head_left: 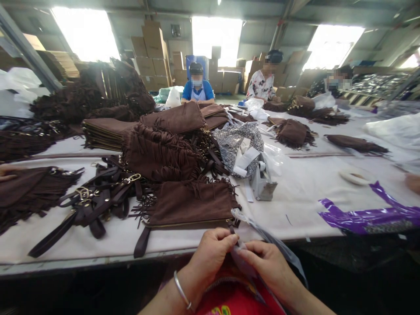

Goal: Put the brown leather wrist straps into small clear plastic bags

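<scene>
A brown fringed pouch (pixel 193 201) lies flat at the table's front edge, its zip side toward me. My left hand (pixel 211 251) is closed in a pinch on the short dark pull tab (pixel 231 228) at the pouch's right front corner. Close beside it, my right hand (pixel 271 264) pinches a clear plastic strip (pixel 278 243); the strip runs up toward the pouch corner and trails down past my wrist. The fingertips of both hands nearly meet at the tab. A dark wrist strap (pixel 141 241) hangs from the pouch's left corner.
Left of the pouch is a heap of dark straps with gold clasps (pixel 98 197). More fringed pouches (pixel 160 153) are piled behind. A grey speckled bag (pixel 241 142), a tape roll (pixel 355 176) and purple plastic (pixel 370 216) lie rightward. Another person's hand (pixel 8 172) touches a pouch at left.
</scene>
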Demonstrator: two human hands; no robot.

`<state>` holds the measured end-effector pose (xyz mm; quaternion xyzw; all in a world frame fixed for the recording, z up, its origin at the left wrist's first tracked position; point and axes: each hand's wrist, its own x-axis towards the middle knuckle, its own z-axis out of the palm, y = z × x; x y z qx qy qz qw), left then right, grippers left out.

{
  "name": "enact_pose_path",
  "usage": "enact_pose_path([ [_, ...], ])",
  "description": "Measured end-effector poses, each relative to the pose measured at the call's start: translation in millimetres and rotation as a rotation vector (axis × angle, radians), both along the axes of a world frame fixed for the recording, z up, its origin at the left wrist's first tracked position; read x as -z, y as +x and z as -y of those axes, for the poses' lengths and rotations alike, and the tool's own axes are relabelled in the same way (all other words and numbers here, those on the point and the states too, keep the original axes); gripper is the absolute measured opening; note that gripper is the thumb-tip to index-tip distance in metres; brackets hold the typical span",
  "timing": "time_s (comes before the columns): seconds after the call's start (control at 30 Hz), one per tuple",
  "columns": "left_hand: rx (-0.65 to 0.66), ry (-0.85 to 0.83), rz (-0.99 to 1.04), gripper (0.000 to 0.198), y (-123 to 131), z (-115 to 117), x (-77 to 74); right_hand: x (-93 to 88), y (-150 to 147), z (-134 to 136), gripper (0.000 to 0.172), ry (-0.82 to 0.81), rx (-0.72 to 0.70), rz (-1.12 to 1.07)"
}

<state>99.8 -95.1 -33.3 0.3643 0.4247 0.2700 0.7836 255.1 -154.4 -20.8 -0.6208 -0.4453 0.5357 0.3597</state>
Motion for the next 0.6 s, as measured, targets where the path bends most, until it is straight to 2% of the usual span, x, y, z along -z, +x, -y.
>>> enact_pose_path([
  [0.23,0.007,-0.037,0.016,0.03,-9,4,-13.7,4.5,-13,-13,0.041,-0.024,0.101,-0.068],
  [0.4,0.008,-0.04,-0.153,0.024,-14,10,-11.5,14.9,-15,-9,0.045,-0.128,0.176,-0.206],
  [0.5,-0.012,0.047,-0.26,0.014,-13,9,-4.6,18.5,-16,-8,0.046,-0.127,0.204,-0.235],
  [0.6,-0.007,0.266,-0.367,0.014,-12,5,-0.3,19.3,-17,-7,0.044,-0.129,0.195,-0.284],
])
